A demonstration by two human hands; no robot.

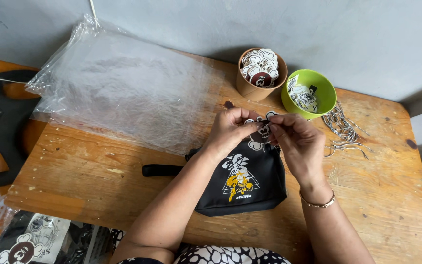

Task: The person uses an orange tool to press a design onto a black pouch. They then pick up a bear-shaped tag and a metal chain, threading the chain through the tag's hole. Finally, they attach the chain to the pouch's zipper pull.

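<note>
Together, my left hand [230, 128] and right hand [294, 139] pinch a small flower-shaped tag [263, 130] between closed fingertips, just above the black pouch [247, 183]. Beyond my fingers stand a brown cup [250, 89] and green bowl [324, 89]; bare table [74, 166] opens leftward.

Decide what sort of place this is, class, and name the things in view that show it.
Probably a small packing or craft workbench: a worn wooden table with a brown cup of tags, clear plastic bags, and both hands fixing a tag to a black pouch.
</note>
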